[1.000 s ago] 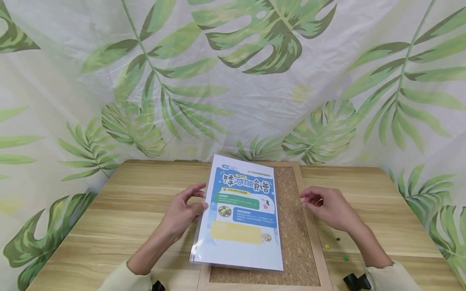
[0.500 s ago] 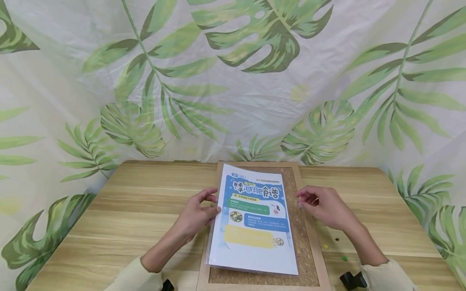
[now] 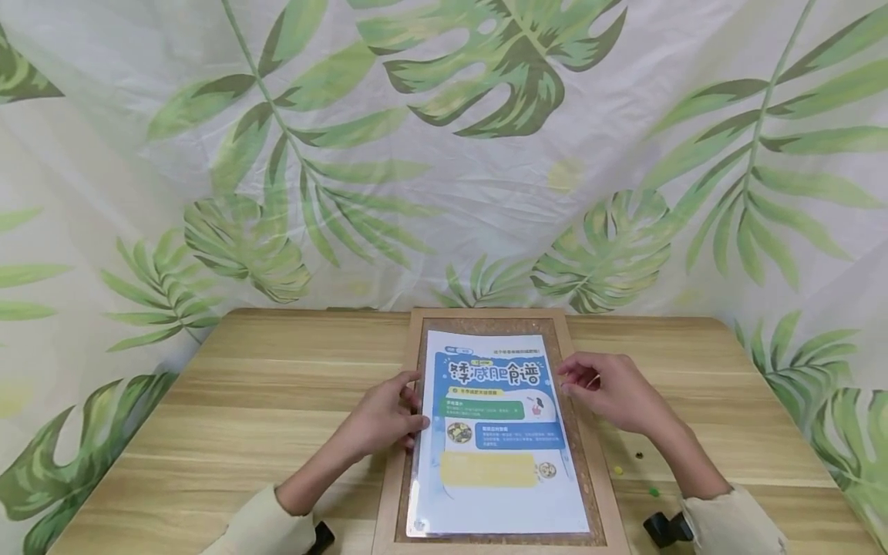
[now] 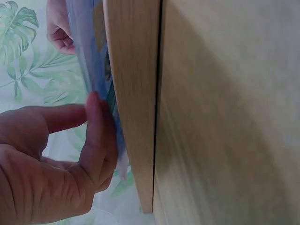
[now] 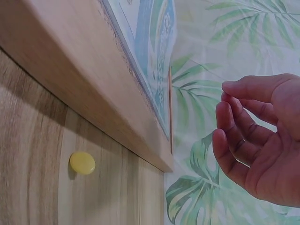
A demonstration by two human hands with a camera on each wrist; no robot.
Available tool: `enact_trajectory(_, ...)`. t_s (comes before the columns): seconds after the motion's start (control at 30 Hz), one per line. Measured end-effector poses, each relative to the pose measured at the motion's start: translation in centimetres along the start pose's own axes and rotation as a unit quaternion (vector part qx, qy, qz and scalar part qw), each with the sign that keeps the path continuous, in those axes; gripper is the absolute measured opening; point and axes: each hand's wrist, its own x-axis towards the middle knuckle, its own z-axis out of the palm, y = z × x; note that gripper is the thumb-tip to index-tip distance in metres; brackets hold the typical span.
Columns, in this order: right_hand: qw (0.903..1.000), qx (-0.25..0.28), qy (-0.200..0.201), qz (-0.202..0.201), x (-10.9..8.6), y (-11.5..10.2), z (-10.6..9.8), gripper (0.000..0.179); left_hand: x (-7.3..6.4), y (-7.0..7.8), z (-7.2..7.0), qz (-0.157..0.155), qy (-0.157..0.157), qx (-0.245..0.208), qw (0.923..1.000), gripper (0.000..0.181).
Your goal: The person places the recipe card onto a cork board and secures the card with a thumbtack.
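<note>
A laminated poster in blue, green and yellow lies over the framed corkboard, nearly lined up with its frame. At the poster's left edge my left hand holds the sheet; in the left wrist view the thumb and fingers of this left hand pinch its border beside the wooden frame. My right hand hovers by the board's right frame. In the right wrist view, that right hand has loosely bent fingers, thumb close to the index fingertip, and nothing visible between them.
Right of the board, a yellow thumbtack, a green thumbtack and a small dark brass-coloured one lie on the wooden table. A leaf-print cloth hangs behind the table's far edge.
The poster has shifted right and toward the person, straightened, and come down onto the board, guided by the left hand. The right hand has moved only slightly left.
</note>
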Motion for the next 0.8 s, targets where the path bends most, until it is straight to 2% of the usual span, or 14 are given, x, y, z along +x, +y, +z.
enact_trajectory(0.23, 0.9998, -0.009, -0.015, -0.002, 0.9, 0.0, 0.5, 0.014, 0.5, 0.4, -0.1, 0.003, -0.030, 0.070, 0.9971, 0.080)
enact_trajectory(0.4, 0.9994, -0.017, -0.029, -0.009, 2.1, 0.0, 1.2, 0.016, 1.0, 0.4, 0.1, 0.014, -0.044, 0.087, 0.9951, 0.077)
enact_trajectory(0.47, 0.9992, -0.019, -0.032, -0.012, 2.7, -0.1, 1.5, 0.015, 1.2, 0.4, 0.1, 0.021, -0.050, 0.090, 0.9945, 0.067)
enact_trajectory(0.63, 0.9986, -0.018, -0.048, -0.008, 4.4, -0.6, 2.0, 0.015, 1.6, 0.3, 0.3, 0.035, -0.060, 0.109, 0.9916, 0.028)
enact_trajectory(0.8, 0.9976, -0.019, -0.065, -0.017, 6.3, -0.9, 2.6, 0.016, 1.7, 0.1, 0.4, 0.035, -0.061, 0.117, 0.9906, 0.025)
